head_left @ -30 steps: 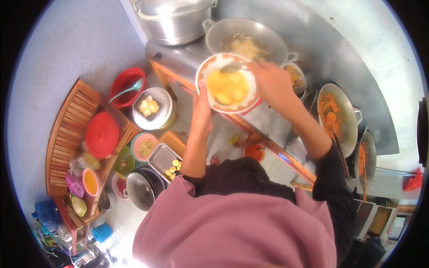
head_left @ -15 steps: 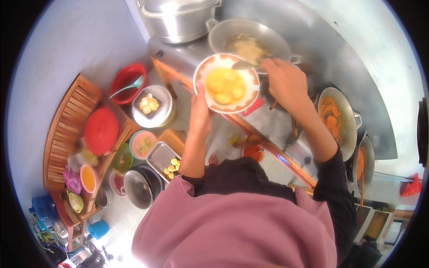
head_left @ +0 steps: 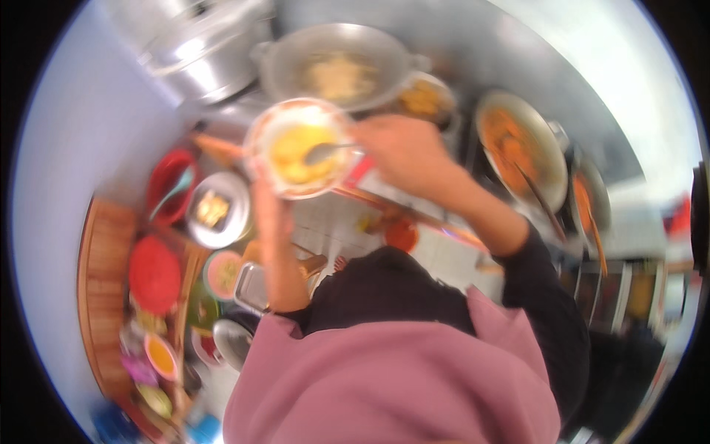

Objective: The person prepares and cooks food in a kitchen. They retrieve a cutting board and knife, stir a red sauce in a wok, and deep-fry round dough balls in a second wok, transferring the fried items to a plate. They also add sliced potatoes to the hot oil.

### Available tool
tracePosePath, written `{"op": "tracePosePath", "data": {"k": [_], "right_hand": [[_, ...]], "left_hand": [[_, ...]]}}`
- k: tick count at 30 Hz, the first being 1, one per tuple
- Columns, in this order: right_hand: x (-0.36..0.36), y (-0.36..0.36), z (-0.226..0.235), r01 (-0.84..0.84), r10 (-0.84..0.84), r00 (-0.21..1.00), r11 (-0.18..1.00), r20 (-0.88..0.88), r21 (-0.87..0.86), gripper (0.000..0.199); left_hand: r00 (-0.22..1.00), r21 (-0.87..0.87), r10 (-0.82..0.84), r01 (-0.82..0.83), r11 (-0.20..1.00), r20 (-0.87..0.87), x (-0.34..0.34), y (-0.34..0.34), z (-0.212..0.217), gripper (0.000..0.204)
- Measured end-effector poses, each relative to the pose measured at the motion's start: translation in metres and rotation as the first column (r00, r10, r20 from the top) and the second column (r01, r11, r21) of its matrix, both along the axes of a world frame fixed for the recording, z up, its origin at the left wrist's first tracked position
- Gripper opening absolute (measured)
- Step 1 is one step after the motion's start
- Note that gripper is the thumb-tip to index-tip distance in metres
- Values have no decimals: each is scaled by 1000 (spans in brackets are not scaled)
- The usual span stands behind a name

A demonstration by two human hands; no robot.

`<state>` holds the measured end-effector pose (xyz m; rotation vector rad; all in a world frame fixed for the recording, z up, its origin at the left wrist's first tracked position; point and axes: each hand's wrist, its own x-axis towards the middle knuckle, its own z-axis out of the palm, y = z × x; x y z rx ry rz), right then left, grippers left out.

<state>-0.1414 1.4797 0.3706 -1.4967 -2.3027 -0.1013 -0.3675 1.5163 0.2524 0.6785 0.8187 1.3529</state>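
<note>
My left hand (head_left: 272,214) grips the near edge of a white plate (head_left: 260,140) with an orange-patterned rim. On the plate lie several smooth yellow rounded pieces (head_left: 294,164), blurred by motion. A metal spoon (head_left: 322,152) is in my right hand (head_left: 407,152), its bowl over the yellow pieces; whether it touches them I cannot tell. Just beyond the plate sits a large wok (head_left: 281,66) with pale food (head_left: 340,75) in it. To its right is a bowl of yellow-brown pieces (head_left: 423,98).
A wok of orange-red food (head_left: 510,140) and another pan (head_left: 600,196) stand at the right, with long handles sticking out. A big metal pot (head_left: 214,63) is at the far left. Lower left are a red basin (head_left: 164,181), a red lid (head_left: 155,274) and a wooden bench (head_left: 103,251).
The view has swung, so things have shifted. The spoon has moved from the plate's far right edge to over the yellow pieces. A bowl beside the wok has come into sight.
</note>
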Motion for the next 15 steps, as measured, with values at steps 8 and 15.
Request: {"op": "tracePosePath", "data": {"k": [8,15], "right_hand": [[-44,-26,-46,222,-220,951,975,-220,-16,24],[-23,-22,-38,366,-316,921,901,-226,233,27]], "left_hand": [[999,18,-28,29,999,-40,-5,-4,-1,62],[990,22,-81,84,996,-114,15,-8,10,61]]}}
